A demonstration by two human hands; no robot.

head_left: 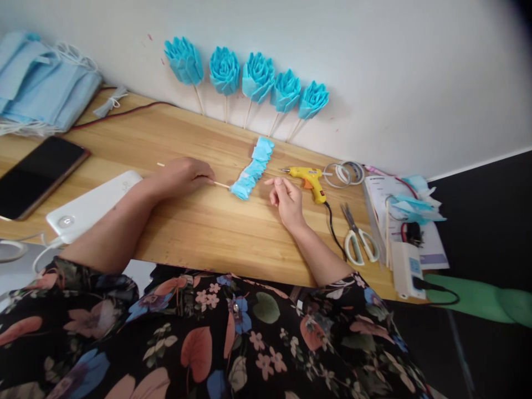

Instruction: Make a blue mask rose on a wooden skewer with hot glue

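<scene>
My left hand (187,176) is closed around a thin wooden stick (222,184), whose other end sticks out behind the wrist. The stick's tip touches the near end of a pleated light-blue fabric strip (254,169), which stretches away over the table. Just right of this strip, my right hand (286,200) hovers with loosely curled fingers, slightly apart, and nothing visible in them. A yellow hot glue gun (310,180) lies beyond the right hand, its nozzle pointing left. White-handled scissors (359,238) rest farther right.
Several blue fabric flowers (225,70) on sticks lean against the wall (374,83). Face masks (41,83), a phone (39,174) and a white power bank (97,205) occupy the left. Tape rolls (351,173), papers (432,244) and a white power strip (407,269) are right.
</scene>
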